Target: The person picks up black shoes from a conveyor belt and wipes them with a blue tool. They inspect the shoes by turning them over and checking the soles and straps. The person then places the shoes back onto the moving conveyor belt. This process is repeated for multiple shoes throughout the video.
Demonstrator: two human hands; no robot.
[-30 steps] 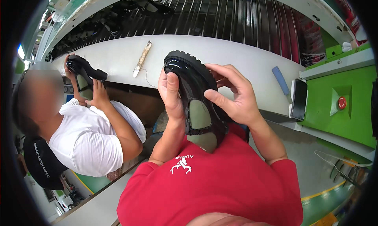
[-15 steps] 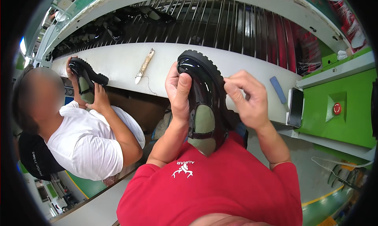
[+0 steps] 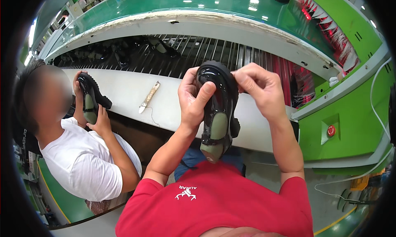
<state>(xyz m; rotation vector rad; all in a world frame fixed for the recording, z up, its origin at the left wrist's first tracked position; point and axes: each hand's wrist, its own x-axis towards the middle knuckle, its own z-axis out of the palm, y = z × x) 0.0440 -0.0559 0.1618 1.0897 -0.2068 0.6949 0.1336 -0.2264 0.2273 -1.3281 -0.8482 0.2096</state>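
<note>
Our right hand (image 3: pixel 264 87) closes to a pinch

Our left hand (image 3: pixel 190 101) grips the black shoe (image 3: pixel 219 97) near mid-view. The right, spread a second ago, now pinches shut at its one o'clock edge, suggesting finer work there.

Wearer's hands: two, one left hand (image 3: pixel 192 99) and one right hand (image 3: pixel 262 89). Co-workers close by: one co-worker (image 3: pixel 84 158), with two hands visible. Shoes held: two in total, one black shoe (image 3: pixel 217 105) at the wearer's hands and one second shoe (image 3: pixel 89 97) at the co-worker's. Shoes on the rack (image 3: pixel 160 46): several; overlap and shadow prevent an exact count. Metal rods (image 3: pixel 212 51): many, exact number not readable. Hand tools: one light-coloured tool (image 3: pixel 150 95). Red buttons: one red button (image 3: pixel 331 131). Shirts: two, one red shirt (image 3: pixel 231 200) and one white shirt (image 3: pixel 78 150).
</note>
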